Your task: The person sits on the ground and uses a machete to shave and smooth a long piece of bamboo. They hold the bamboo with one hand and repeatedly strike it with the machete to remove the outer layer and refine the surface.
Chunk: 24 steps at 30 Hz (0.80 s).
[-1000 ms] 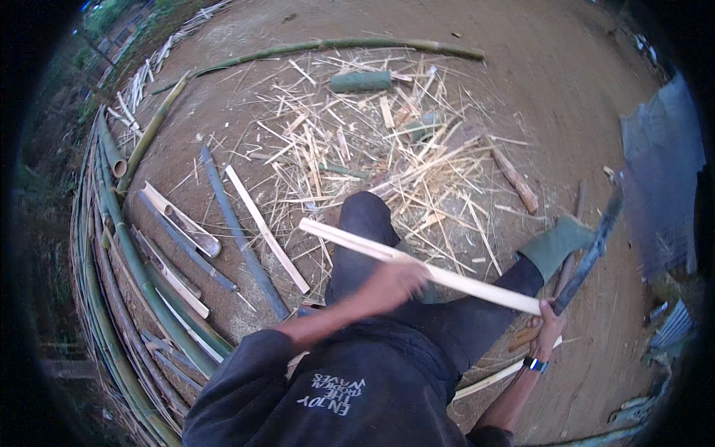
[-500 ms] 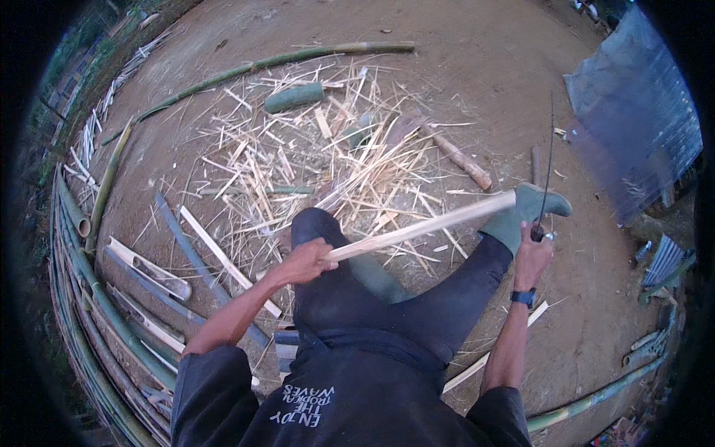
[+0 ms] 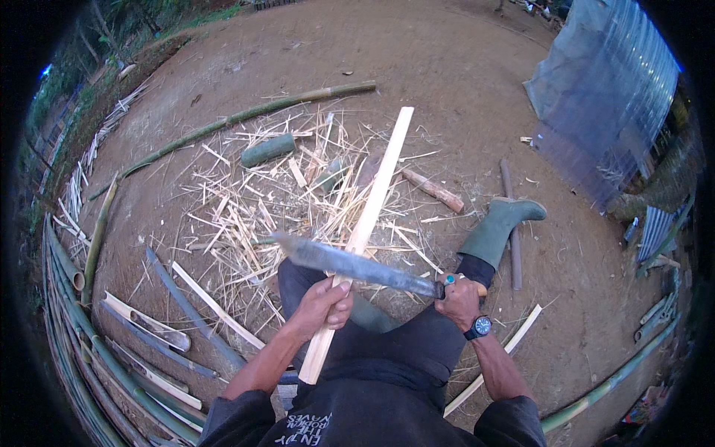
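Observation:
My left hand (image 3: pixel 325 304) is closed round the lower part of a pale split bamboo strip (image 3: pixel 383 176), which slants up and to the right above my knees. In my right hand (image 3: pixel 459 299) is the wooden handle of a machete (image 3: pixel 357 267). Its broad grey blade points left and crosses in front of the strip, just above my left fingers. Whether the blade touches the strip I cannot tell. Beyond my knees, pale shavings and splinters (image 3: pixel 246 216) cover the ground.
Bamboo poles (image 3: pixel 104 339) and split pieces (image 3: pixel 153 328) lie at the left. A green bamboo section (image 3: pixel 267 150), a short log (image 3: pixel 433 191) and a long pole (image 3: pixel 246 113) lie ahead. Corrugated sheeting (image 3: pixel 614 97) stands far right. My green boot (image 3: pixel 500 227) rests beside a dark stick (image 3: pixel 512 257).
The strip has swung from pointing right to pointing away from me. My right hand has come inward and left, bringing the machete blade from upright to lying across the strip.

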Each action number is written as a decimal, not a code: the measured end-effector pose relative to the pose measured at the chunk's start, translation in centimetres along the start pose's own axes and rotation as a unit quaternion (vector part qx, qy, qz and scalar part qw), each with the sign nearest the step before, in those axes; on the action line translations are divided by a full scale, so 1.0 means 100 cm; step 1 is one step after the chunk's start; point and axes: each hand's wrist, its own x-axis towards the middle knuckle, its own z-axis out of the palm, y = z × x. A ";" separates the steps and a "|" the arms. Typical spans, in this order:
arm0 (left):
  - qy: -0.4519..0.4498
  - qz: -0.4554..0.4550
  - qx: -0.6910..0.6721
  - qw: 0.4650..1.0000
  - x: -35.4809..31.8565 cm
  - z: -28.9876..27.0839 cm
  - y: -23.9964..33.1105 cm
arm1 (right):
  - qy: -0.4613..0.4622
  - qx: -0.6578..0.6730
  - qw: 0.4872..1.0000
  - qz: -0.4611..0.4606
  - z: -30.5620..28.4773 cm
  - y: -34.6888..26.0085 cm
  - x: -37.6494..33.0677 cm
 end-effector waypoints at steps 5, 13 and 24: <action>0.027 0.013 0.024 0.999 -0.008 0.009 0.001 | -0.045 -0.035 0.997 0.043 -0.006 0.011 0.018; 0.023 0.010 0.027 0.999 -0.011 0.011 0.003 | 0.010 -0.007 1.000 -0.020 -0.001 0.007 0.014; 0.017 -0.017 0.056 0.998 -0.015 0.017 -0.001 | -0.025 -0.042 0.998 0.037 -0.018 0.010 0.003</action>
